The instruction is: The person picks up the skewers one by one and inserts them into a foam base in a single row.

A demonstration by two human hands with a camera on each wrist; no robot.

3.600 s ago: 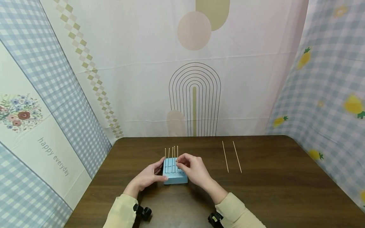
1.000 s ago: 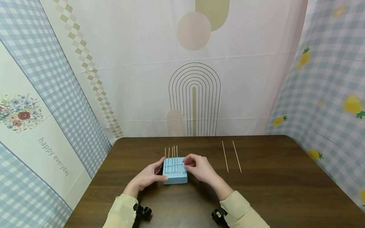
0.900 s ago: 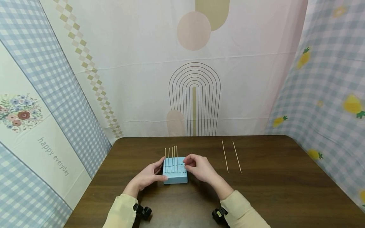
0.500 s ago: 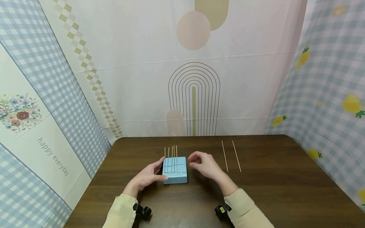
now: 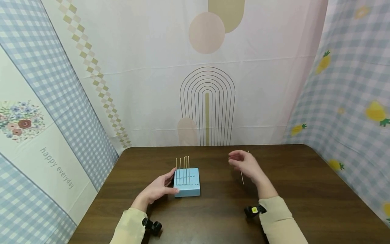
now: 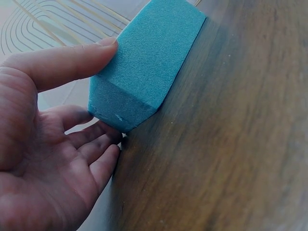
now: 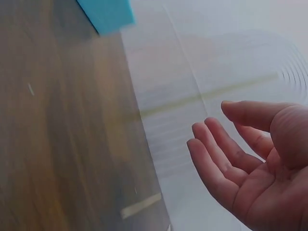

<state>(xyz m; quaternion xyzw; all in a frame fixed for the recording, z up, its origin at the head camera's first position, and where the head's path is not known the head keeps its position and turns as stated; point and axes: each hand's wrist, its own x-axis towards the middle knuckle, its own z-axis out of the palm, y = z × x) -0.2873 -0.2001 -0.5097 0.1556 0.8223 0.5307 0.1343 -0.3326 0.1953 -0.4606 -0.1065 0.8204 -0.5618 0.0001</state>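
A light-blue foam block (image 5: 194, 177) with rows of small holes rests on the table, several thin wooden sticks (image 5: 188, 166) standing upright in its left part. My left hand (image 5: 156, 188) grips the block at its left side; in the left wrist view the thumb presses the block (image 6: 149, 53) near an edge and the other fingers reach around its corner. Well to the right, my right hand (image 5: 246, 165) hovers over two loose sticks, partly hiding both. One loose stick (image 5: 242, 177) shows below it. The right wrist view shows relaxed, spread fingers (image 7: 211, 168) with nothing between them.
The brown wooden table (image 5: 213, 213) ends at a patterned cloth backdrop (image 5: 152, 101). Checked cloths hang at the left (image 5: 70, 67) and right (image 5: 344, 101). Each wrist wears a black camera.
My right hand first pulled back from the rightmost upright stick, leaving it standing in the block. It has since moved right and away, over the loose sticks. The left hand has stayed put.
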